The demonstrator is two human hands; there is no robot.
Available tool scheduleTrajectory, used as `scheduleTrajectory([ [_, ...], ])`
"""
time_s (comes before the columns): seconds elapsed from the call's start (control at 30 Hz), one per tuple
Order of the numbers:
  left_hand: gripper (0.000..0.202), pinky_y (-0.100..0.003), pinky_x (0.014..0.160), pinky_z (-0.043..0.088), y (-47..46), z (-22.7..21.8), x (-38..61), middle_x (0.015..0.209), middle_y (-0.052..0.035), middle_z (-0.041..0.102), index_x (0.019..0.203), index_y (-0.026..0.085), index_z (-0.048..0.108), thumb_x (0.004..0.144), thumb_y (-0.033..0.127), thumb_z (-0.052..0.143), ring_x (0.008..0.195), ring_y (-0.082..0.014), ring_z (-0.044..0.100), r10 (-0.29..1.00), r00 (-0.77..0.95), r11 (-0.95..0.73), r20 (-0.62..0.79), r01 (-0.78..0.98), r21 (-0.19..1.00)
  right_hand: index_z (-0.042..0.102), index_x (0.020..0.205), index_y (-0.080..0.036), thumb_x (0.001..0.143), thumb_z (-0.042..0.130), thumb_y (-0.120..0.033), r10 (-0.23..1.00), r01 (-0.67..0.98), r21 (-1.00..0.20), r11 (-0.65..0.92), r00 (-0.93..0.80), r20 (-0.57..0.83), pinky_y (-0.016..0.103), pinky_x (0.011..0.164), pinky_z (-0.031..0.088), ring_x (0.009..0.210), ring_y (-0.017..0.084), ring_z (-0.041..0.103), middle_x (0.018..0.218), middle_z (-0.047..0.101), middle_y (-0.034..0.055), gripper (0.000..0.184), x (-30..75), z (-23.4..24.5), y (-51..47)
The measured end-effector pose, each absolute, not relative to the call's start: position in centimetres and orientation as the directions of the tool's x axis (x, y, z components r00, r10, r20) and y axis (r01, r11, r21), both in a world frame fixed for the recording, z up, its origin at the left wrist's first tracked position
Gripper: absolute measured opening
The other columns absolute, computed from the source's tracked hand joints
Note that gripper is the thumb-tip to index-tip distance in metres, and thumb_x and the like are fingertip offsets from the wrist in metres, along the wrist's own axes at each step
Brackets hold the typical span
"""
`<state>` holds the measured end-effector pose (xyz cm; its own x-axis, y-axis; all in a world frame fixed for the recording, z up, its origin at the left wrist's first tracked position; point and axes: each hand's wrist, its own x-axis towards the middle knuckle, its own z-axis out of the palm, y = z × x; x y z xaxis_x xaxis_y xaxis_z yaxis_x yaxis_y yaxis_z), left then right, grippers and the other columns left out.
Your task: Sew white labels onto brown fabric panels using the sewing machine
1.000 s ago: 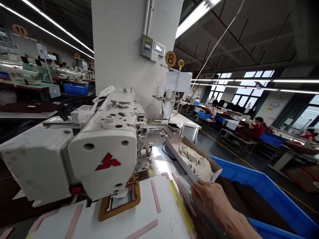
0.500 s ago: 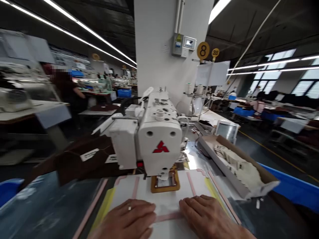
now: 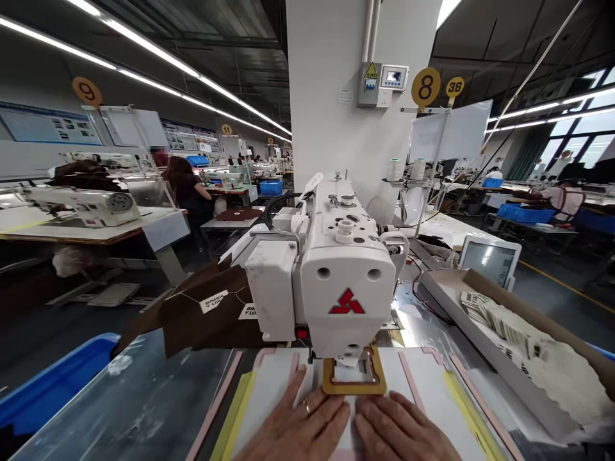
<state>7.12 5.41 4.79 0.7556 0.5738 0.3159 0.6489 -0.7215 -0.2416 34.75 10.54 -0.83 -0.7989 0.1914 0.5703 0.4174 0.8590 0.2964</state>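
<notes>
My left hand, with a ring on one finger, lies flat on a white sheet marked with pink and yellow tape strips. Its fingers are stretched out, the index finger apart from the others. Beside it, my right hand also rests flat, its fingertips just short of a tan clamp frame. Neither hand grips anything. The frame sits on the sheet beneath the head of a white sewing machine with a red emblem.
Brown fabric pieces bearing white printed labels lie left of the machine. A cardboard box of stacked labels stands at right, near a small screen. A blue bin is at lower left. A seated person is further back.
Both hands have slid forward along the sheet, closer to the clamp frame and to each other. The left fingers have spread. My view has turned left, so the scene sits further right.
</notes>
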Motion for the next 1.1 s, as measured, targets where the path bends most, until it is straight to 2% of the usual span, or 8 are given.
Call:
scheduleTrajectory([
  [0.13,0.048,-0.042,0.133,0.002,5.8,4.4,7.0,0.144,-0.0035,0.067,0.146,0.015,0.058,0.113,0.049,0.049,0.134,-0.02,0.062,0.554,0.766,-0.715,0.326,0.638,-0.286,0.067,0.137,-0.022,0.116,0.037,-0.033,0.219,0.436,0.305,0.847,-0.808,0.546,0.034,0.102,0.06,0.115,0.018,0.074,0.138,0.072,-0.0025,0.039,34.9,-2.3,11.3],
  [0.23,0.053,-0.041,0.133,-0.003,5.9,3.9,6.7,0.144,-0.005,0.067,0.148,0.016,0.056,0.112,0.053,0.049,0.139,-0.0199,0.058,0.549,0.761,-0.708,0.345,0.643,-0.292,0.065,0.141,-0.022,0.115,0.039,-0.035,0.208,0.421,0.311,0.852,-0.818,0.537,0.034,0.104,0.059,0.116,0.018,0.073,0.139,0.071,-0.003,0.039,35.0,-2.5,11.7],
  [0.37,0.065,-0.043,0.132,-0.008,6.1,3.4,6.7,0.148,-0.0105,0.063,0.148,0.01,0.057,0.109,0.061,0.05,0.142,-0.0243,0.055,0.532,0.753,-0.691,0.388,0.651,-0.315,0.064,0.142,-0.02,0.115,0.042,-0.038,0.19,0.42,0.357,0.834,-0.827,0.529,0.033,0.104,0.059,0.118,0.019,0.072,0.141,0.07,-0.002,0.04,35.3,-2.3,11.9],
  [0.5,0.067,-0.039,0.134,0.007,6.5,3.3,6.9,0.153,-0.0096,0.058,0.156,0.013,0.05,0.108,0.06,0.053,0.142,-0.0246,0.054,0.542,0.746,-0.677,0.387,0.661,-0.325,0.065,0.143,-0.019,0.111,0.046,-0.051,0.188,0.445,0.408,0.797,-0.825,0.532,0.037,0.096,0.062,0.119,0.026,0.071,0.143,0.069,0.0017,0.049,35.6,-2.6,11.9],
  [0.67,0.07,-0.038,0.132,0.017,6.9,3.3,6.9,0.152,-0.008,0.059,0.16,0.015,0.044,0.108,0.061,0.051,0.138,-0.0245,0.058,0.54,0.749,-0.67,0.384,0.659,-0.343,0.062,0.146,-0.02,0.112,0.046,-0.047,0.204,0.467,0.409,0.784,-0.815,0.542,0.032,0.098,0.061,0.12,0.021,0.071,0.144,0.068,0.0022,0.046,35.5,-3.0,11.8],
  [0.77,0.066,-0.039,0.131,0.022,6.9,3.1,6.8,0.152,-0.0079,0.059,0.162,0.014,0.041,0.111,0.055,0.05,0.135,-0.024,0.061,0.54,0.752,-0.665,0.378,0.656,-0.357,0.062,0.146,-0.019,0.11,0.048,-0.055,0.196,0.454,0.427,0.782,-0.83,0.523,0.035,0.097,0.062,0.124,0.023,0.069,0.146,0.066,0.0036,0.053,35.3,-2.9,11.9],
  [0.93,0.085,-0.039,0.128,0.031,6.7,2.7,6.6,0.154,-0.0089,0.056,0.169,0.019,0.024,0.105,0.07,0.049,0.141,-0.0254,0.056,0.609,0.718,-0.694,0.336,0.688,-0.213,0.064,0.143,-0.018,0.107,0.048,-0.063,0.207,0.442,0.406,0.8,-0.838,0.505,0.038,0.1,0.061,0.128,0.025,0.066,0.146,0.066,0.0056,0.06,35.5,-2.4,12.2],
  [1.1,0.088,-0.039,0.128,0.031,6.4,3.0,6.5,0.155,-0.0088,0.055,0.17,0.02,0.019,0.105,0.069,0.052,0.142,-0.0253,0.055,0.626,0.702,-0.691,0.34,0.701,-0.174,0.064,0.142,-0.018,0.109,0.049,-0.057,0.203,0.425,0.353,0.834,-0.83,0.519,0.035,0.11,0.053,0.129,0.023,0.066,0.144,0.067,0.0078,0.053,35.6,-1.8,12.5],
])
